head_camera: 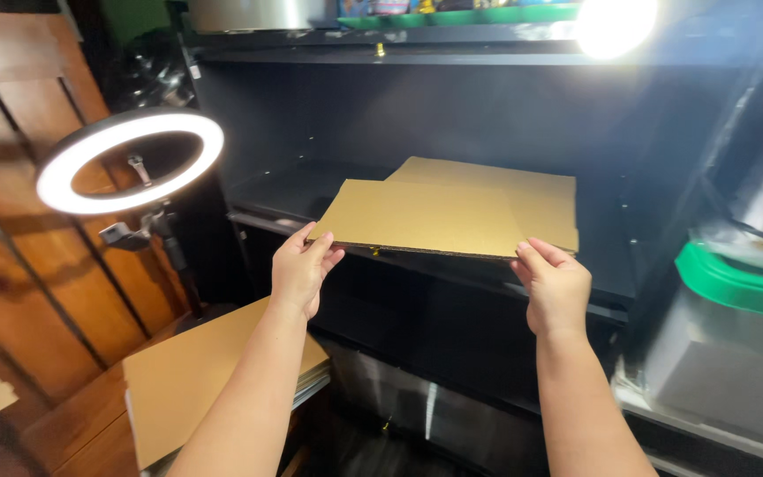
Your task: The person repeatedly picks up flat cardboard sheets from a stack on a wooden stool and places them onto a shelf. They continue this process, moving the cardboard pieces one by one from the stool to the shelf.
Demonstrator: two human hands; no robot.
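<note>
Both hands pinch the near edge of a flattened cardboard sheet [452, 212], the left hand [300, 269] at its left corner and the right hand [555, 284] near its right corner, fingers closed on it. The sheet lies level, its far part over the black shelf [302, 190] of a dark cabinet, so it seems partway onto the shelf; seating it calls for a level, even push from both hands. A second cardboard piece [196, 371] lies below left. A clear bin [717, 353] with a green lid [739, 283] stands at right, its contents unclear. A ring light [130, 163] glows at left.
</note>
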